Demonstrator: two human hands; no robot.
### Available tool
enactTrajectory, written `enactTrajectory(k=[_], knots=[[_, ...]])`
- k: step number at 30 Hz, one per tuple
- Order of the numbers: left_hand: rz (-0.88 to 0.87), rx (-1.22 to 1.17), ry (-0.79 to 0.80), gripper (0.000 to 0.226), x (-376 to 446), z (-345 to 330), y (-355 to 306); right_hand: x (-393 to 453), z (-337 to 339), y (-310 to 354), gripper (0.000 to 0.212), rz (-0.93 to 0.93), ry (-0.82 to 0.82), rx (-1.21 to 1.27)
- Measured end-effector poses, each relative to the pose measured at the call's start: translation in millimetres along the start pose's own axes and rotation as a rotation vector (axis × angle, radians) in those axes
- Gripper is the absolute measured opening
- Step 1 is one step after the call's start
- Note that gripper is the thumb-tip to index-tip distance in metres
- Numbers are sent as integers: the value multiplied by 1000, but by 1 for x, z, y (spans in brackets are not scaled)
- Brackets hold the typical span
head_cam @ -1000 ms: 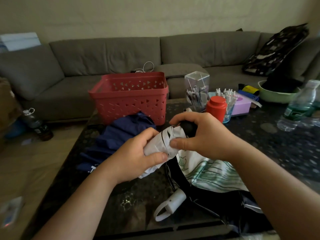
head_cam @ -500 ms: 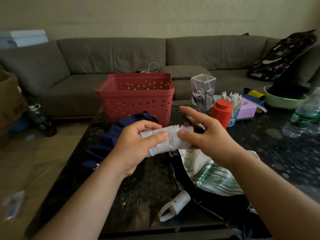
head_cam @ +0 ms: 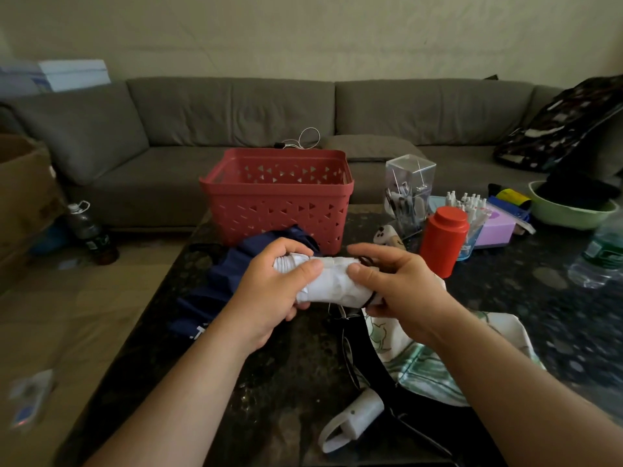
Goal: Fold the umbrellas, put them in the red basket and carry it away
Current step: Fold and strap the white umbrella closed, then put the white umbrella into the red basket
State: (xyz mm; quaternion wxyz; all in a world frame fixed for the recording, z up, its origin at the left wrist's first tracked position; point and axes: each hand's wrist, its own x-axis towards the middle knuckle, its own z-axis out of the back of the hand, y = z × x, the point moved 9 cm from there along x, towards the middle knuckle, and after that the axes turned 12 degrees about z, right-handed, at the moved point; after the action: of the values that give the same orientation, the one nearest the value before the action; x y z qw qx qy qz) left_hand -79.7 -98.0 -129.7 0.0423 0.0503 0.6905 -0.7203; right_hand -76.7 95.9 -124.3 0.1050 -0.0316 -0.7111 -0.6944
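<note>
Both hands wrapped around the white umbrella (head_cam: 332, 281), left hand (head_cam: 273, 288) clamping one end, right hand (head_cam: 401, 288) pinching the strap end. Soft, springy fabric, likely to unroll, so grip mid-roll. Just beyond the knuckles, navy umbrella (head_cam: 236, 281), then the red basket (head_cam: 276, 197), apparently empty.
</note>
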Motion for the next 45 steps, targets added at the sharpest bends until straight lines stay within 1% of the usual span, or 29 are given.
enactTrajectory(k=[2, 4, 6, 8, 10, 12, 14, 16, 18, 20, 22, 24, 26, 28, 30, 32, 34, 35, 37, 38, 41, 42, 44, 45], knots=[[61, -54, -12, 5, 4, 5, 4, 1, -6, 9, 23, 84, 67, -71], [92, -59, 4, 4, 7, 4, 9, 4, -4, 14, 19, 160, 51, -198], [84, -46, -13, 6, 7, 5, 12, 7, -3, 14, 16, 195, 21, -245], [49, -53, -16, 7, 5, 6, 7, 6, -8, 12, 15, 187, 25, -169], [11, -73, -31, 7, 4, 7, -2, 7, -9, 7, 18, 134, -12, -8], [-34, -107, -111, 7, 6, 12, -4, 13, -7, 2, 17, 121, -65, 80], [-62, -136, -187, 7, 6, 16, -2, 14, -10, -5, 27, 82, -105, 146], [-57, -134, -218, 8, 5, 19, -1, 11, -9, -11, 33, 32, -192, 239], [-18, -170, -240, 14, 6, 24, 5, 9, -5, -17, 29, -6, -289, 328], [23, -288, -229, 16, 9, 27, 12, 12, 0, -22, 29, 0, -360, 343], [59, -434, -198, 15, 14, 25, 19, 19, 5, -19, 29, 57, -417, 334], [90, -546, -206, 18, 19, 28, 21, 24, 7, -15, 21, 97, -478, 333], [84, -591, -251, 18, 27, 35, 17, 34, 4, -11, 13, 83, -509, 316], [41, -572, -310, 16, 42, 47, 3, 59, -1, -5, 9, 62, -477, 277], [12, -459, -354, 12, 68, 64, -17, 100, -2, 8, 14, 108, -442, 139], [-13, -239, -386, 10, 103, 82, -44, 149, 2, 32, 18, 204, -428, -120], [-82, 7, -423, 8, 137, 101, -77, 198, -5, 55, 20, 286, -349, -377], [-120, 151, -448, 10, 153, 108, -94, 222, -11, 62, 19, 318, -286, -503], [-178, 469, -481, 25, 178, 117, -121, 259, -24, 66, 16, 363, -168, -717], [-195, 615, -487, 30, 188, 117, -130, 273, -29, 62, 18, 376, -125, -799], [-208, 986, -487, 45, 216, 115, -131, 301, -41, 30, 22, 392, 2, -1001], [-194, 1065, -469, 45, 222, 113, -124, 304, -45, 19, 21, 399, 42, -1060], [-165, 1148, -438, 33, 229, 112, -103, 307, -53, 4, 17, 448, 130, -1211], [-154, 1187, -426, 34, 229, 112, -93, 307, -58, -1, 19, 472, 190, -1305]])
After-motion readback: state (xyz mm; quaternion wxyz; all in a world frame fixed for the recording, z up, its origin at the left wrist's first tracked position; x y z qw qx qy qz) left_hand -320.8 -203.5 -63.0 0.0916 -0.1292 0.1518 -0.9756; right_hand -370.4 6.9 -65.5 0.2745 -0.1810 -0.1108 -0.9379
